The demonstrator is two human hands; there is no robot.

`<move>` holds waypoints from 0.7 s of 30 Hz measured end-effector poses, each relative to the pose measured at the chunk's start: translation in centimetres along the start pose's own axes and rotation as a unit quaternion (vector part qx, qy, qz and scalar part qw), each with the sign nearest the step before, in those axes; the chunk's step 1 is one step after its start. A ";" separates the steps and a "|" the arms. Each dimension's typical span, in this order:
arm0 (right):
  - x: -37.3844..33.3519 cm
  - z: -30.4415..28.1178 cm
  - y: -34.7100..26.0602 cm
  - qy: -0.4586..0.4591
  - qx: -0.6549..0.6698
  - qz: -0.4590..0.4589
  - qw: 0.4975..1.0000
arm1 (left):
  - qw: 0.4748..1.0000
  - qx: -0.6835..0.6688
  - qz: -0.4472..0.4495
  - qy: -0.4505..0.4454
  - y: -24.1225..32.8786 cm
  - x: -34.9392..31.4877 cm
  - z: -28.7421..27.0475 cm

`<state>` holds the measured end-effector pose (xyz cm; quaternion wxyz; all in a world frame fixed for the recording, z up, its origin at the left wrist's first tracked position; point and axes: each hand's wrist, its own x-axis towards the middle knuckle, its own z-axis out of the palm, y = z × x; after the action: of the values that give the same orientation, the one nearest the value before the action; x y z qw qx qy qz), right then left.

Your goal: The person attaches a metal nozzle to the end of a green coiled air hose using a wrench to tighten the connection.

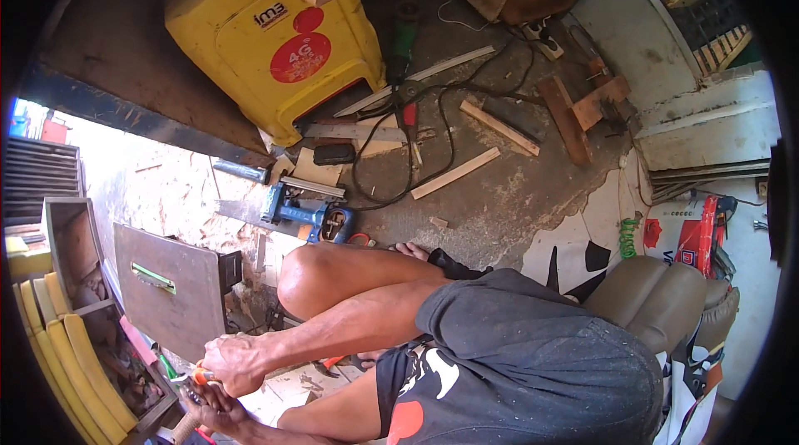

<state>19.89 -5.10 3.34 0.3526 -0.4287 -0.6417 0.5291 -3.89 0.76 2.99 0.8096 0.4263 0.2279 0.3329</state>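
Both my hands are close together at the lower left, beside a dark flat panel (171, 283) with a green handle-like strip. My right hand (237, 362) is closed in a fist round an orange-handled tool (200, 375); most of the tool is hidden by the fingers. Just below it, my left hand (215, 413) has its fingers curled, but what they hold is too dark to make out. A light brown cylindrical piece (184, 428) shows beside that hand. A tool with orange and dark parts (329, 367) lies on the floor near my legs.
A yellow plastic stool (250, 54) stands at the top left. Across the floor lie a blue power tool (304, 216), wooden strips (456, 173), a black cable (445, 125) and a brown wooden assembly (574, 116). Yellow padded strips (83, 366) line the left edge.
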 end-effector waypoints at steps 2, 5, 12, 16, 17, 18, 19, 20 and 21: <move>0.1 0.2 0.2 -0.028 -0.019 0.001 0.999 | 0.986 -0.076 -0.046 -0.140 0.5 -0.6 -1.3; 1.4 2.2 0.8 0.005 -0.032 -0.009 0.999 | 0.996 0.073 0.044 0.034 0.0 -4.2 -3.7; -0.6 3.2 -0.1 0.066 -0.061 0.008 0.996 | 0.907 0.222 0.117 0.339 -0.3 -4.8 -1.9; -4.6 0.4 -2.1 0.070 -0.090 -0.002 0.993 | 0.962 0.067 0.025 0.262 -0.5 -2.9 6.8; -2.9 0.2 -0.7 0.048 -0.067 -0.015 0.997 | 0.946 0.096 0.039 0.309 -0.8 -2.5 7.0; -1.3 0.5 0.4 0.018 -0.046 -0.032 0.998 | 0.923 0.124 0.059 0.360 -1.0 -2.2 6.4; -0.2 0.5 -0.4 0.020 -0.075 -0.108 0.991 | 0.918 0.111 0.113 0.364 -0.6 -3.4 5.7; 0.6 0.7 -0.3 -0.005 -0.071 -0.103 0.992 | 0.922 0.148 0.093 0.345 0.5 -6.0 0.7; 0.4 0.2 0.6 0.001 -0.069 -0.041 0.997 | 0.939 0.171 0.053 0.293 0.1 -6.4 -3.7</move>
<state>19.62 -4.77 2.75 0.3447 -0.4260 -0.6932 0.4681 -10.69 -1.90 1.67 0.6025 0.4536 0.4858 0.4418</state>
